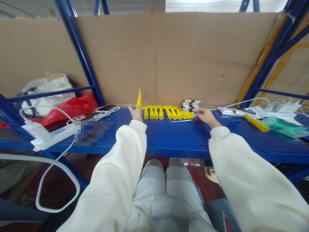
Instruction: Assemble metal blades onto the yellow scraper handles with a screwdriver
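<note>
My left hand (135, 113) is closed round the lower part of a yellow tapered tube (139, 97), which points upward. Right of it, several similar yellow tubes (161, 113) lie in a row on the blue shelf (156, 135). At the row's right end is a heap of smaller yellow pieces (187, 115), with a stack of white and dark small packs (191, 104) behind. My right hand (205, 115) is beside this heap, fingertips pinched together; what they hold, if anything, is too small to make out. A thin metal rod (182, 121) lies below the heap, near something red under that hand.
Cardboard (193, 58) closes off the back. Left are a white power strip (55, 135), cables, a phone (107, 108) and a red bag (72, 109). At right lie another yellow tube (256, 123), a green packet (285, 126) and white cables. Blue posts (79, 48) frame the shelf.
</note>
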Motion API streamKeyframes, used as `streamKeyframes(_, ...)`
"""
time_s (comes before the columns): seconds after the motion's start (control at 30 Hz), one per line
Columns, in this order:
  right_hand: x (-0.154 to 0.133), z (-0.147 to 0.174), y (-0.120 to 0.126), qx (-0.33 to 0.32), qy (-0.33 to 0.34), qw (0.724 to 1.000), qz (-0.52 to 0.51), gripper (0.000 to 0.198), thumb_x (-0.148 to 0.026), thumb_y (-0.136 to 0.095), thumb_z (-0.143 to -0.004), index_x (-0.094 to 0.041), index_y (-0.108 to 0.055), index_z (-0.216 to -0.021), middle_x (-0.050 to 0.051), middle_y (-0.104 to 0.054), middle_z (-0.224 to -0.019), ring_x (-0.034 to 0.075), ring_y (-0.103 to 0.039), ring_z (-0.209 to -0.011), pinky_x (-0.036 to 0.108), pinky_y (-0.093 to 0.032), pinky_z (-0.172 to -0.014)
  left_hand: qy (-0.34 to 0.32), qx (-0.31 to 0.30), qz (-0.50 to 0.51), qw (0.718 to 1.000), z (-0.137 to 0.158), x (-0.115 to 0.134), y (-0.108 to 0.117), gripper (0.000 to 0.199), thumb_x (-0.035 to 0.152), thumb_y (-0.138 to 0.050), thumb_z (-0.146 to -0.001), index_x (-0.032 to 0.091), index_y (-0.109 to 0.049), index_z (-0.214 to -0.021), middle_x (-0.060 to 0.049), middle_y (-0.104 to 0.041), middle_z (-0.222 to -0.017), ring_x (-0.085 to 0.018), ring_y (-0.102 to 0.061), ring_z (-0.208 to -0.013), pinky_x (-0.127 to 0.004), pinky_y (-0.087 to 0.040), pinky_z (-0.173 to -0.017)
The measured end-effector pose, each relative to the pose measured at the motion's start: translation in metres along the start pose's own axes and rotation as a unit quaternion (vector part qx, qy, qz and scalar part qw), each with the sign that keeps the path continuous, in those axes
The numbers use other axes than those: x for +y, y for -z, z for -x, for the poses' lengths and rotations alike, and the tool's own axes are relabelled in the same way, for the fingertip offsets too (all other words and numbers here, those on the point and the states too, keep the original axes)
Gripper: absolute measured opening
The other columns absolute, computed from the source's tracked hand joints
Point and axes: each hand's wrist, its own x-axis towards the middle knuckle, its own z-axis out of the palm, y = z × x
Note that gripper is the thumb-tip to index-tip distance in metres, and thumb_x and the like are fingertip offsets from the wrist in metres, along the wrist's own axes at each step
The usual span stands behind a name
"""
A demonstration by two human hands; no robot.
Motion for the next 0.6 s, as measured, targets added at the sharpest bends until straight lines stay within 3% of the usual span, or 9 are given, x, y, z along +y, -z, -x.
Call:
streamKeyframes(0.13,0.003,-0.002,-0.001,0.003,0.011,1.000,-0.009,0.020,-0.011,-0.062,-0.073,-0.016,-0.077,-0.085,0.008,-0.079,-0.085,0.024,-0.074,-0.086,0.040,-0.058,-0.091,0.050,0.006,0.087,0.995,0.001,0.007,-0.010,0.046,0.027,-0.057,-0.092,0.032,-0.050,-0.137,-0.008,-0.066,-0.119,-0.024,-0.075,-0.096,-0.042,-0.061,-0.078)
streamKeyframes(0.3,0.003,-0.002,-0.001,0.003,-0.001,1.000,-0.010,0.020,-0.010,-0.062,-0.072,-0.015,-0.077,-0.084,0.009,-0.079,-0.085,0.024,-0.074,-0.085,0.039,-0.059,-0.090,0.102,0.000,0.122,0.987,0.010,0.015,-0.018,0.059,0.013,-0.060,-0.085,0.025,-0.046,-0.140,-0.007,-0.068,-0.105,-0.022,-0.074,-0.093,-0.035,-0.060,-0.078)
streamKeyframes(0.47,-0.001,-0.001,-0.001,-0.008,-0.006,1.000,-0.009,0.021,-0.009,-0.061,-0.073,-0.015,-0.077,-0.085,0.009,-0.079,-0.086,0.023,-0.074,-0.085,0.040,-0.059,-0.090,0.062,-0.051,0.078,0.994,0.016,0.015,-0.023,0.050,0.005,-0.067,-0.070,0.019,-0.059,-0.118,-0.004,-0.068,-0.093,-0.020,-0.071,-0.090,-0.031,-0.059,-0.083)
streamKeyframes(0.6,0.000,-0.001,-0.001,-0.011,-0.012,1.000,-0.009,0.022,-0.009,-0.060,-0.072,-0.015,-0.077,-0.085,0.009,-0.079,-0.085,0.023,-0.074,-0.083,0.040,-0.059,-0.090,0.047,-0.022,0.085,0.995,0.019,0.016,-0.026,0.043,0.005,-0.070,-0.070,0.018,-0.057,-0.108,-0.001,-0.065,-0.087,-0.016,-0.069,-0.079,-0.029,-0.057,-0.079)
